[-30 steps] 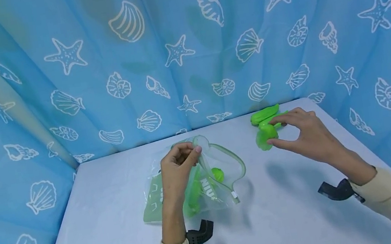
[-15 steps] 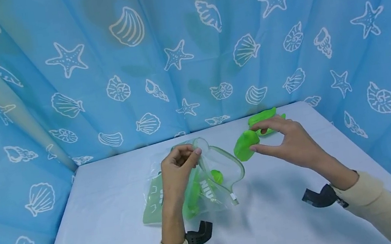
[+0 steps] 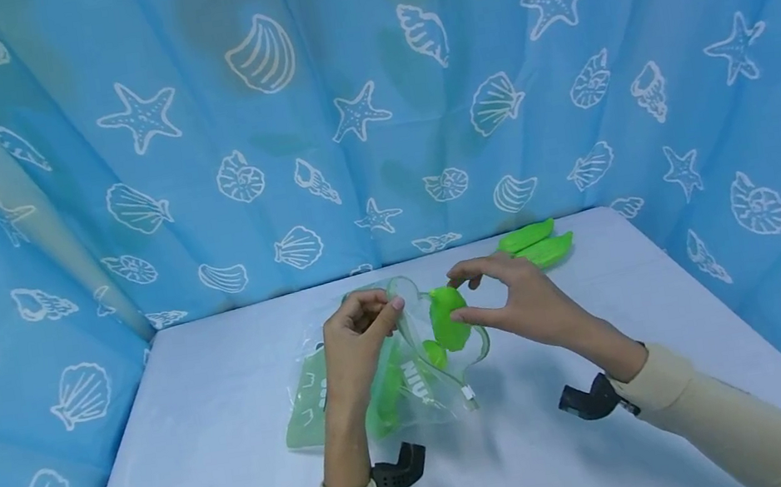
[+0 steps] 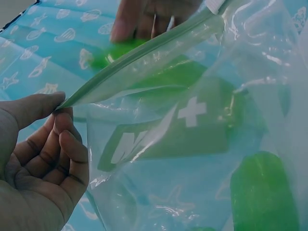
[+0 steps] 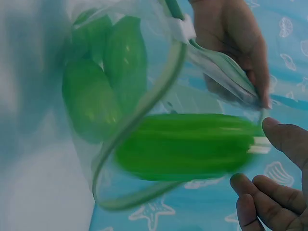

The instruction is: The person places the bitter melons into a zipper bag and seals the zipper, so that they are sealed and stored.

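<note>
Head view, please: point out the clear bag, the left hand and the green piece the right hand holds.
Clear bag (image 3: 413,379), head view, on its white lettering.
Left hand (image 3: 352,342), head view, on its middle.
Green piece (image 3: 448,326), head view, on its middle.

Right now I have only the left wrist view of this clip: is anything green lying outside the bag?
Observer: Yes. The head view shows two green pieces side by side near the table's far edge.

Operator: Only part of the right hand shows here. How is it gripping?

Observer: In the right wrist view, the right hand pinches the held green piece with its thumb on one side and fingertips on the other.

Operator: And is anything worn on the wrists?

Observer: The head view shows a black device at each wrist.
</note>
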The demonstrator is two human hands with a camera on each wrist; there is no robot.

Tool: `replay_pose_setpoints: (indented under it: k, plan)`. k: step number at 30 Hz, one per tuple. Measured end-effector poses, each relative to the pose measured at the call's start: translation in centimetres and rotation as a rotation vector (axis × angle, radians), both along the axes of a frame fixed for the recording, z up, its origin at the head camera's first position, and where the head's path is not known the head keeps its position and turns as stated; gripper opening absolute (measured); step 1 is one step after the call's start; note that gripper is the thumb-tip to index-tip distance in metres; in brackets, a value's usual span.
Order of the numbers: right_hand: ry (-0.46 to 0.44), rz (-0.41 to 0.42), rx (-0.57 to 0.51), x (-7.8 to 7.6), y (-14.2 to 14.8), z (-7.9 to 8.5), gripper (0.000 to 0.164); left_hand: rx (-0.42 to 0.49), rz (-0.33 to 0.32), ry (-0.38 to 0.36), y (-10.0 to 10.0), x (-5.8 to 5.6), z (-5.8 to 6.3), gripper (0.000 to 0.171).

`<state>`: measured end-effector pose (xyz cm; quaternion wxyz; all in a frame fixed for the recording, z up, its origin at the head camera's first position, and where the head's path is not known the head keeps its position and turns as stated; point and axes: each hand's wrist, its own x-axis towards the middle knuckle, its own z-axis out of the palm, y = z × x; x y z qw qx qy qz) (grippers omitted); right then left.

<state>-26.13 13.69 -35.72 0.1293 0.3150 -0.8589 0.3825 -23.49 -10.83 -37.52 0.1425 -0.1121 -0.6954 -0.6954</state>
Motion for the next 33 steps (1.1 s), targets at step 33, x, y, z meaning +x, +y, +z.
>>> replay_pose_setpoints:
  k: [33]
  plan:
    - [0.042, -0.263, 0.205, -6.1, 8.9, -4.8, 0.034, -0.028, 0.025, -0.023, 0.0, -0.2, -0.3, 0.026]
